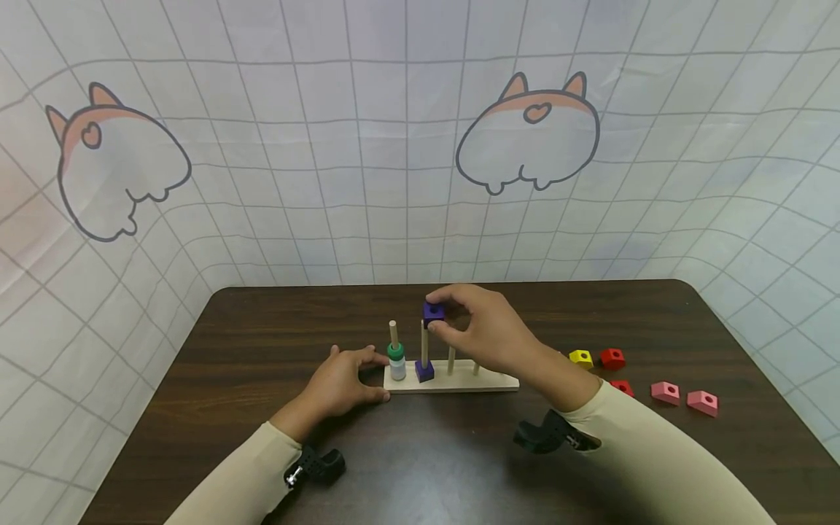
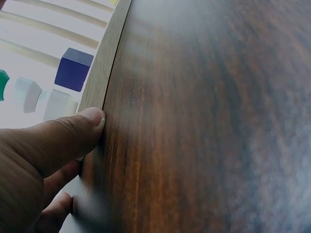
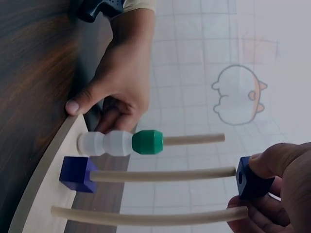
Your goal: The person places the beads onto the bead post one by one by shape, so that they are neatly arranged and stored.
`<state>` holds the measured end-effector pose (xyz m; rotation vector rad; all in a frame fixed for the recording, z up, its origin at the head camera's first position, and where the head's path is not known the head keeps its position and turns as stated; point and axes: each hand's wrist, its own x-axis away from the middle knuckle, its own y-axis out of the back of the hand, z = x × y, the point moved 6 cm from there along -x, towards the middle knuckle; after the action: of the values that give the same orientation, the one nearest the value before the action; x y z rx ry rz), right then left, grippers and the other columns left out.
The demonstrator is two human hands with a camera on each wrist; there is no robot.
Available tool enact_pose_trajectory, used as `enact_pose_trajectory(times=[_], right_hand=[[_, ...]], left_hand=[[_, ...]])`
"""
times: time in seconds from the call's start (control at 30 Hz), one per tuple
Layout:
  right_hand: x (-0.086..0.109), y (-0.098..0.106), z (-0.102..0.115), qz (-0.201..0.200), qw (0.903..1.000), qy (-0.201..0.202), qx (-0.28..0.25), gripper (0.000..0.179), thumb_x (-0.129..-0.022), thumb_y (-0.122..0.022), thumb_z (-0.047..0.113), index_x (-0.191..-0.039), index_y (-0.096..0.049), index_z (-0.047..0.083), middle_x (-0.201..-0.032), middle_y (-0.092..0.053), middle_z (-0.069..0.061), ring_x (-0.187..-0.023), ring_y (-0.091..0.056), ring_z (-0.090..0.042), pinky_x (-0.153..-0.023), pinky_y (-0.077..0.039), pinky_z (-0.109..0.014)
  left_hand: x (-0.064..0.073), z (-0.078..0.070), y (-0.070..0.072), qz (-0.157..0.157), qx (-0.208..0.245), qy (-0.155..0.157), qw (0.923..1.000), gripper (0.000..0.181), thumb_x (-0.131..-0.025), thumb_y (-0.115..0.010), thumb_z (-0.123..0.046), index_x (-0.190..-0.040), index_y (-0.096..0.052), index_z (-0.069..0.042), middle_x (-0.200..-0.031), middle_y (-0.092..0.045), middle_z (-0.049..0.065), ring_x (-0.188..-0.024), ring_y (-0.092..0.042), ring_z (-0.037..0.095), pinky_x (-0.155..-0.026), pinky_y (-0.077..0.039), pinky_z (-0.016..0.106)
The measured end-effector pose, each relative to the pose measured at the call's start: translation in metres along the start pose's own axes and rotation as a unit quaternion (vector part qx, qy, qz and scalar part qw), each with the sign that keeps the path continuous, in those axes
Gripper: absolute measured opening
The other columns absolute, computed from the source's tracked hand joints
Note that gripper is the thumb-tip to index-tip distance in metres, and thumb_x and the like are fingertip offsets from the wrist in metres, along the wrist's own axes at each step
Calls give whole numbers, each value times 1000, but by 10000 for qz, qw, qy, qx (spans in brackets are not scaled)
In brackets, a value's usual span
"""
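Note:
My right hand (image 1: 488, 326) pinches a purple cube with a hole (image 1: 433, 312) between thumb and fingers. It holds the cube at the top of the second peg (image 3: 160, 175); in the right wrist view the hole faces the peg's tip. Another purple cube (image 1: 424, 371) sits at the bottom of that peg. With thumb and fingers, my left hand (image 1: 337, 380) grips the left end of the wooden peg base (image 1: 453, 387). On the first peg, a green bead (image 3: 147, 141) rests above two white beads (image 3: 116, 143). My right hand partly hides the pegs farther right.
Right of the base lie a yellow block (image 1: 580, 357), red blocks (image 1: 612, 359) and two pink blocks (image 1: 702, 402). My right forearm partly covers this group. Behind the dark wooden table (image 1: 262, 328) hangs a white gridded cloth (image 1: 367, 182).

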<state>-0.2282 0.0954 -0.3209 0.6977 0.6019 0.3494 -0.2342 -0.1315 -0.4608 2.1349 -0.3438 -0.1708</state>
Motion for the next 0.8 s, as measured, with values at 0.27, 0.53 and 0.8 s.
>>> enact_pose_trajectory(times=[0.27, 0.53, 0.8], right_hand=[[-2, -11, 6, 102, 9996, -230, 145, 36, -93, -78, 16, -127, -68, 8, -114, -70, -1, -101, -68, -14, -83, -58, -36], [3, -23, 3, -32, 9986, -380, 374, 34, -94, -77, 16, -126, -68, 9, -112, -68, -1, -91, -64, -11, -66, -52, -27], [11, -34, -8, -304, 9988, -355, 114, 37, -92, -79, 13, -127, -67, 6, -107, -71, -2, -77, -59, -9, -60, -50, -27]], left_hand=[[1, 2, 0, 30, 25, 78, 10000, 51, -79, -90, -34, -126, -74, -22, -147, -55, 17, -137, -51, 31, -122, -7, 62], [1, 2, 0, 12, 60, 28, 10000, 51, -79, -91, -33, -125, -74, -22, -145, -57, 16, -138, -51, 29, -122, -7, 62], [1, 0, 1, 8, 56, 21, 10000, 50, -78, -91, -33, -124, -75, -22, -145, -56, 17, -137, -51, 30, -121, -7, 63]])
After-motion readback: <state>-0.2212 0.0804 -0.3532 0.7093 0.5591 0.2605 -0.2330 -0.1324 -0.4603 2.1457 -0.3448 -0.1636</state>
